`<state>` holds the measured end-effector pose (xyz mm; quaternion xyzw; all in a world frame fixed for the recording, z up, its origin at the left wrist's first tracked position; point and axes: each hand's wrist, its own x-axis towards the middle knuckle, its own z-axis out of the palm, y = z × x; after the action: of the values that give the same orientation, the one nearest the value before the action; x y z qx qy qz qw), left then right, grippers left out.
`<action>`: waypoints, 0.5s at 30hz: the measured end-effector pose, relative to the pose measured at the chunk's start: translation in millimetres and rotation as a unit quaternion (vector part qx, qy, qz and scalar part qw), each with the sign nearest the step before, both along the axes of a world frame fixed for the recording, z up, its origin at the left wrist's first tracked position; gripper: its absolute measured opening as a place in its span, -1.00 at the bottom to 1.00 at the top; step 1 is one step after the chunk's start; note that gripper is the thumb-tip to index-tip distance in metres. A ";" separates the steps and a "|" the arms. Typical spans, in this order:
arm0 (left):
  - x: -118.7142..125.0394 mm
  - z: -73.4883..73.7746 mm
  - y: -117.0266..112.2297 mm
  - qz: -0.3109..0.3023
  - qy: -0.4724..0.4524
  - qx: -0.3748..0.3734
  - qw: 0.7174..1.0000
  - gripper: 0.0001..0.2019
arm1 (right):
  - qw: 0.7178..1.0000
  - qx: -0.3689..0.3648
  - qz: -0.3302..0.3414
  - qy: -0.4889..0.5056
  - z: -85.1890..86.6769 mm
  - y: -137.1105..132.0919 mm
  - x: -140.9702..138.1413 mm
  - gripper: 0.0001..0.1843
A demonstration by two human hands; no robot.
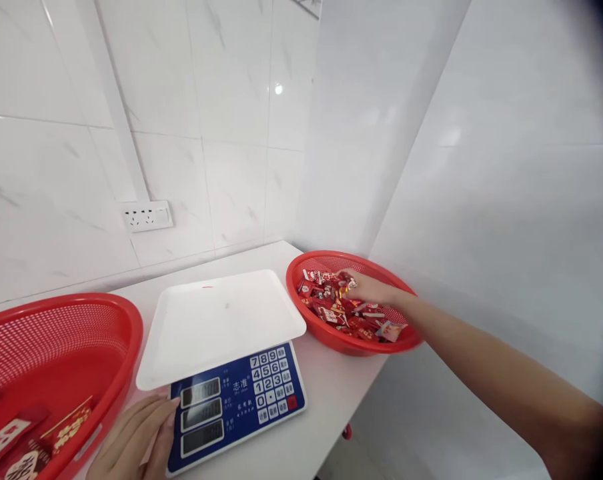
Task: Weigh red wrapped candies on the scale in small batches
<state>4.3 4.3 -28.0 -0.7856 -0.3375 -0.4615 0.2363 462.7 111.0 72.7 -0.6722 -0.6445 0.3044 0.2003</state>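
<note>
My right hand (369, 288) reaches into the red mesh basket (326, 259) at the table's right corner. Its fingers are curled down among the red-wrapped candies (341, 312) that fill the basket; what they grip is hidden. My left hand (134, 437) lies flat on the white table, fingers together and stretched out, touching the left front edge of the blue electronic scale (236, 400). The scale's white weighing tray (216, 323) has nothing on it.
A second, larger red basket (81, 320) stands at the left with red packets (26, 447) at its bottom. A wall socket (146, 216) sits on the tiled wall behind. The table's front edge (351, 407) drops off below the right basket.
</note>
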 end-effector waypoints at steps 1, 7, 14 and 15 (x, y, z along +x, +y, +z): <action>0.2 -1.5 0.3 0.002 -0.018 -0.005 1.000 -0.79 | 0.999 0.003 -0.009 0.045 2.7 0.3 1.3 -0.30; -8.8 -14.5 4.8 0.011 -0.060 -0.025 0.998 -0.79 | 0.994 -0.009 -0.019 0.110 7.1 -2.8 -0.9 -0.29; -9.7 -9.3 -0.5 0.011 -0.054 -0.026 0.998 -0.76 | 0.997 0.012 -0.018 0.075 5.7 1.4 -10.5 -0.21; -9.3 -9.0 -0.9 0.009 -0.054 -0.028 0.998 -0.75 | 0.998 0.023 -0.029 0.045 4.6 2.5 -11.1 -0.16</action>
<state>-4.9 3.3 -36.9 -0.7628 -0.3695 -0.4917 0.1997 451.6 113.5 77.3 -0.6712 -0.6220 0.3139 0.2532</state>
